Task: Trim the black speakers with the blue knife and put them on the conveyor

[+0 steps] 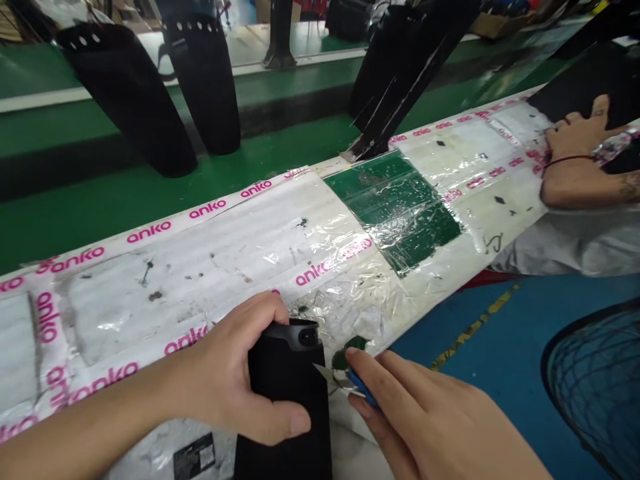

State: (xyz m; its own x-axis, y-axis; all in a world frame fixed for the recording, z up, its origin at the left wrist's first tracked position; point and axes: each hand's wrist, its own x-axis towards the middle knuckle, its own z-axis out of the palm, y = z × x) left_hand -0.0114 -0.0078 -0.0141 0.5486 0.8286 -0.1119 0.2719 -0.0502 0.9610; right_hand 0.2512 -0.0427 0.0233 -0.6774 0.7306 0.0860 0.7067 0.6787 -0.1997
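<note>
My left hand is wrapped around a black plastic housing with a rounded, open top end and a small hole in its rim. The thumb lies across its flat face and the fingers go behind it. In my right hand is a knife with a blue handle, pinched between thumb and fingers. Its pointed metal blade is at the right edge of the housing; whether it touches cannot be made out. Most of the knife's handle is hidden by my fingers.
A taped, plastic-covered ledge crosses the view beside a green conveyor belt. Black housings stand on the belt, another leans. A co-worker's hand rests at right. A mesh basket stands lower right.
</note>
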